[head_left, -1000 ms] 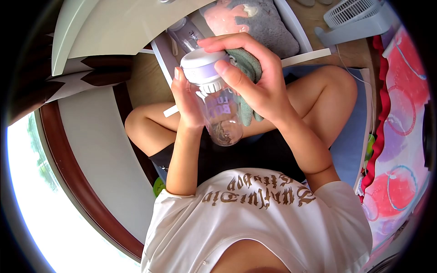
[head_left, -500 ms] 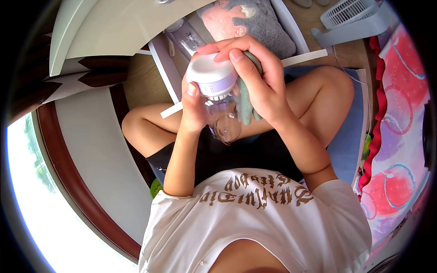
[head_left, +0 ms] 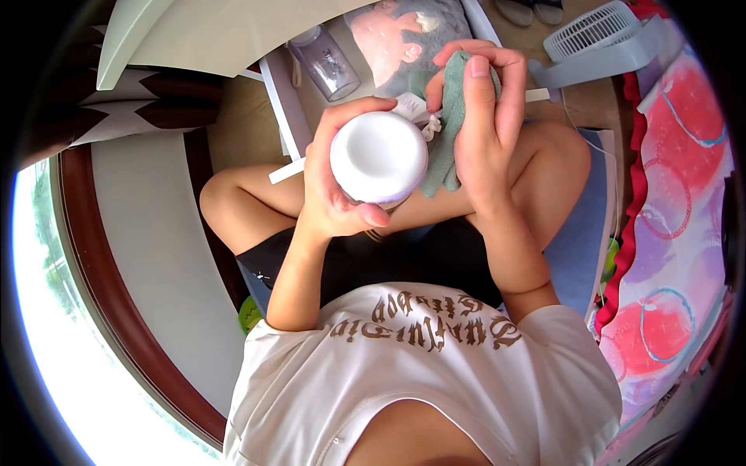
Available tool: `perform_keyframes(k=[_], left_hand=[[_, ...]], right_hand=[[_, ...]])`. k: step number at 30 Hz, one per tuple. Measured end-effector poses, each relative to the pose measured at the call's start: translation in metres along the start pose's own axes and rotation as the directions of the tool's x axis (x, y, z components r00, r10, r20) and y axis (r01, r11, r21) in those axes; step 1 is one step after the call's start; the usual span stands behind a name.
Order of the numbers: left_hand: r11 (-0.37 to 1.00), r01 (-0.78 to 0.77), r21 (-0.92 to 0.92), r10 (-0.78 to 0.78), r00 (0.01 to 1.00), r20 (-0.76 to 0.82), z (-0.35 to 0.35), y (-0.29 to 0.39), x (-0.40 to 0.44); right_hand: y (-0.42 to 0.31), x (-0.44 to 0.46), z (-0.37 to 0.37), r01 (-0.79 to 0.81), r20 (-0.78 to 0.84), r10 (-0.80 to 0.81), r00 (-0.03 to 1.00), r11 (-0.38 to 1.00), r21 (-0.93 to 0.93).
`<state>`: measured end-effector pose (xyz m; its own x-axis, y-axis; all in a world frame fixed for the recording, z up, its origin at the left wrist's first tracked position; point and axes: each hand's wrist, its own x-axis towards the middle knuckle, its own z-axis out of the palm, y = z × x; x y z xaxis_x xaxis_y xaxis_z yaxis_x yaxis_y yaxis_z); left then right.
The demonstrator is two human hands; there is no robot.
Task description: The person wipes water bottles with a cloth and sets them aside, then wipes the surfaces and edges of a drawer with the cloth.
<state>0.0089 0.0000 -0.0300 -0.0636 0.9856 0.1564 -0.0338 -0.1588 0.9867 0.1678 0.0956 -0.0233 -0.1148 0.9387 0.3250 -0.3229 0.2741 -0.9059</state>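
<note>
My left hand [head_left: 334, 179] is wrapped round a clear bottle with a white lid [head_left: 378, 155]. The lid faces the camera and hides most of the bottle's body. To the right, my right hand [head_left: 489, 116] grips a grey-green cloth [head_left: 452, 128] between thumb and fingers. The cloth hangs beside the lid, with a white tag [head_left: 412, 107] at its left. Beyond my hands is an open white drawer [head_left: 281, 109], in which lie a second clear bottle [head_left: 330, 68] and a grey and pink plush item [head_left: 392, 43].
A white cabinet top [head_left: 202, 35] curves across the upper left. At the upper right stand a small fan [head_left: 594, 33] and a pair of sandals [head_left: 528, 11]. Patterned bedding [head_left: 660, 233] runs down the right side. My crossed legs lie below the drawer.
My right hand has come off the bottle and moved right and up with the cloth. The bottle has tilted so its lid faces the camera. The second bottle shows more fully.
</note>
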Motion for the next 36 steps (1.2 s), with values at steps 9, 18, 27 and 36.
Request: perform_keyframes(k=[9, 18, 27, 36], left_hand=[[0.833, -0.391, 0.392, 0.424, 0.906, 0.002, -0.008, 0.006, -0.001], [0.686, -0.511, 0.518, 0.586, 0.81, 0.023, -0.011, 0.013, 0.003], [0.672, -0.552, 0.493, 0.638, 0.77, -0.009, -0.006, 0.004, 0.002], [0.744, -0.601, 0.291, 0.612, 0.788, 0.066, -0.004, 0.012, 0.005]], right_hand=[[-0.021, 0.017, -0.022, 0.554, 0.351, -0.467, 0.811, 0.806, -0.208], [-0.032, 0.002, -0.009, 0.686, 0.567, -0.514, 0.644, 0.716, -0.13], [-0.022, -0.009, 0.0, 0.568, 0.451, -0.583, 0.676, 0.802, 0.187], [-0.025, -0.009, -0.014, 0.166, 0.246, -0.271, 0.931, 0.911, 0.377]])
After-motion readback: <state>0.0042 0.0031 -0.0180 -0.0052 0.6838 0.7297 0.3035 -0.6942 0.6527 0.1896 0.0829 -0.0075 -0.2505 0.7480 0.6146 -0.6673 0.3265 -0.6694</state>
